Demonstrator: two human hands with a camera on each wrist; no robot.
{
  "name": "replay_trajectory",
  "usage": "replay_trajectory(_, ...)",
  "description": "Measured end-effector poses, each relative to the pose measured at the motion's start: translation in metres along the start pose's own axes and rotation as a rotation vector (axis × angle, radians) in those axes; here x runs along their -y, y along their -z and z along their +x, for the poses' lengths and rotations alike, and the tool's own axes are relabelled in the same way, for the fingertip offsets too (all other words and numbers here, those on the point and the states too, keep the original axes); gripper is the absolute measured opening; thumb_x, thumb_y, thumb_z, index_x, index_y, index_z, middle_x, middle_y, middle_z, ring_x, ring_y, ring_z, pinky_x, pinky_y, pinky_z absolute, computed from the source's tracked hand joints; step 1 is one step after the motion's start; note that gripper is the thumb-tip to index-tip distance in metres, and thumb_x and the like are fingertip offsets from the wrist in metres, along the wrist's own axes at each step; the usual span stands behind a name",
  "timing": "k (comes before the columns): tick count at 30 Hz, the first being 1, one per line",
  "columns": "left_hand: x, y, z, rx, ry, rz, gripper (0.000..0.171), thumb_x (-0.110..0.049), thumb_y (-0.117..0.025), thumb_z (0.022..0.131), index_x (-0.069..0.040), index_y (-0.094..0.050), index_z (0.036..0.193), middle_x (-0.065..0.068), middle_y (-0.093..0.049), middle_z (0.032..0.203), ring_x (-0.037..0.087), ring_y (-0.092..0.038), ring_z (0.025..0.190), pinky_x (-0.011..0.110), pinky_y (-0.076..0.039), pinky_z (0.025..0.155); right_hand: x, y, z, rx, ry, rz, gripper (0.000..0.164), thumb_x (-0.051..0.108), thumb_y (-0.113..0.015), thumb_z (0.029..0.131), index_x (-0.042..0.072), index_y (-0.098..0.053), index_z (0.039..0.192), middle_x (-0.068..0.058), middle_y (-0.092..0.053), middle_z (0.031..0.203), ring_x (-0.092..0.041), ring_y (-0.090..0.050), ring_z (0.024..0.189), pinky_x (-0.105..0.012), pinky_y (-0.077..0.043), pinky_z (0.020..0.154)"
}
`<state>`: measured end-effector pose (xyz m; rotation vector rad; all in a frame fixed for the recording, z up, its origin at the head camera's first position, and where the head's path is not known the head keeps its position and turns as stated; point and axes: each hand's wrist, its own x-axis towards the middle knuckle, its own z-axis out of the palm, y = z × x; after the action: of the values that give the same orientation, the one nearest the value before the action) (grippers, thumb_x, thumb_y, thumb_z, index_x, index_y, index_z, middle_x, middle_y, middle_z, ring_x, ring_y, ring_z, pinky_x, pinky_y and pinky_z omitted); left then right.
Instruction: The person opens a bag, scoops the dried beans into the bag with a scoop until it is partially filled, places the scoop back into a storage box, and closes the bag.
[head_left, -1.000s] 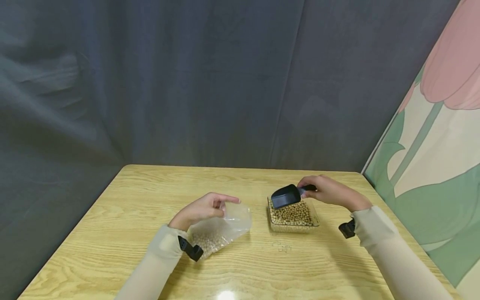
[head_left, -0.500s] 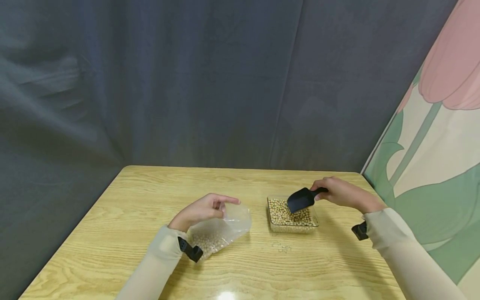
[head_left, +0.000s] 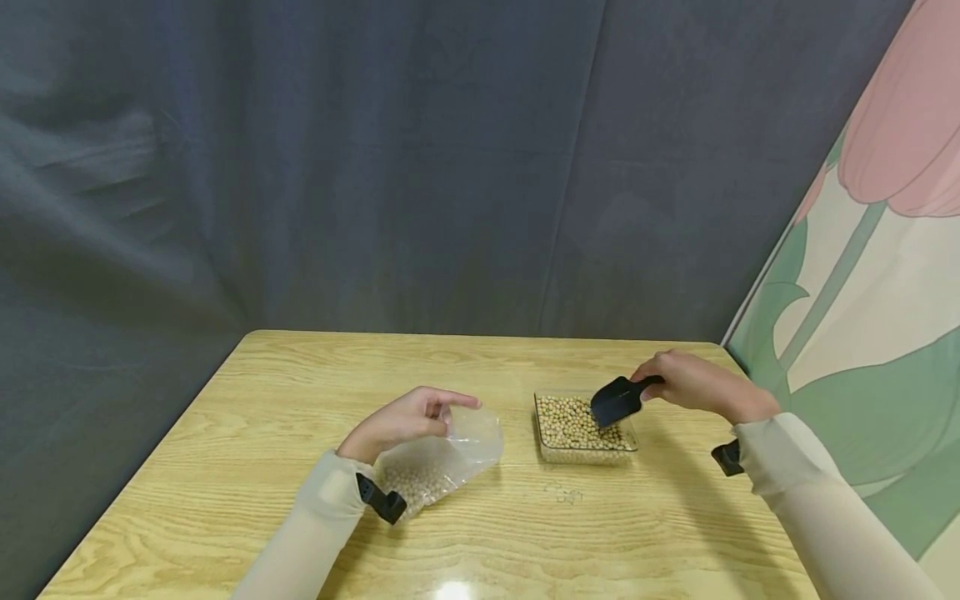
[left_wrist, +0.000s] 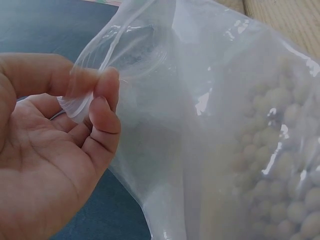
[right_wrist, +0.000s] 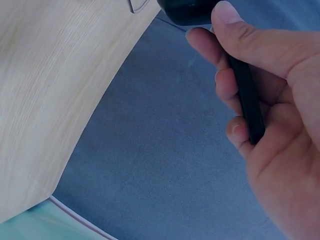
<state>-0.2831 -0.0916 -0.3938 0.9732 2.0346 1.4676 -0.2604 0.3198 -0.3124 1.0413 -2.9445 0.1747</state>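
Observation:
My left hand (head_left: 401, 423) pinches the open mouth of a clear plastic bag (head_left: 472, 442), as the left wrist view also shows. Pale round beans (left_wrist: 280, 165) fill the bag's lower part, which lies on the table. In my right hand (head_left: 693, 385) is the handle of a black scoop (head_left: 617, 402); fingers and thumb wrap round it in the right wrist view. The scoop's blade tilts down with its tip at the beans (head_left: 566, 421) in a clear rectangular container (head_left: 588, 457). Whether the tip is sunk among them I cannot tell.
Both things rest on a wooden table (head_left: 300, 375), the container to the right of the bag. A dark curtain (head_left: 412, 167) hangs behind the far edge. At the right stands a flower-patterned panel (head_left: 885, 333). Faint marks (head_left: 564, 493) show in front of the container.
My right hand has moved right with the scoop, whose blade has gone from above the container's left part to its right part and tipped downward. The left hand and bag have stayed still.

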Motion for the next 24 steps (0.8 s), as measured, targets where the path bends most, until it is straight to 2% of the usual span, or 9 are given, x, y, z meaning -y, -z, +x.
replay_trajectory(7, 0.001, -0.001, 0.000, 0.005, 0.013, -0.012, 0.050, 0.011, -0.050, 0.087, 0.003, -0.051, 0.137, 0.007, -0.058, 0.075, 0.018, -0.049, 0.065, 0.030, -0.038, 0.065, 0.000, 0.003, 0.000, 0.015, 0.029, 0.006, 0.024, 0.003, -0.071, 0.081, -0.004, -0.073, 0.104, -0.014, -0.073, 0.092, -0.021, -0.069, 0.077, -0.026, -0.054, 0.063)
replay_trajectory(12, 0.001, -0.001, 0.000, 0.004, 0.019, -0.020, 0.051, 0.011, -0.050, 0.087, 0.002, -0.051, 0.136, 0.002, -0.057, 0.072, 0.017, -0.048, 0.064, 0.029, -0.037, 0.064, 0.002, 0.006, 0.002, 0.028, 0.032, -0.019, 0.022, 0.003, -0.072, 0.080, -0.001, -0.075, 0.101, -0.008, -0.073, 0.085, -0.013, -0.066, 0.069, -0.022, -0.049, 0.057)
replay_trajectory(18, 0.000, -0.002, -0.001, 0.003, 0.027, -0.021, 0.051, 0.011, -0.050, 0.086, 0.002, -0.051, 0.137, 0.001, -0.057, 0.072, 0.017, -0.048, 0.065, 0.029, -0.037, 0.065, 0.005, 0.008, 0.006, 0.079, -0.005, -0.055, 0.017, 0.004, -0.072, 0.081, 0.004, -0.076, 0.098, 0.001, -0.069, 0.077, 0.000, -0.053, 0.061, -0.019, -0.039, 0.054)
replay_trajectory(24, -0.001, -0.002, -0.002, 0.001, 0.027, -0.014, 0.052, 0.012, -0.050, 0.085, 0.002, -0.052, 0.136, 0.001, -0.055, 0.070, 0.017, -0.047, 0.064, 0.025, -0.037, 0.063, 0.011, 0.005, 0.012, 0.123, -0.037, -0.048, 0.010, 0.003, -0.070, 0.081, 0.009, -0.076, 0.087, 0.006, -0.064, 0.069, -0.001, -0.038, 0.056, -0.020, -0.032, 0.053)
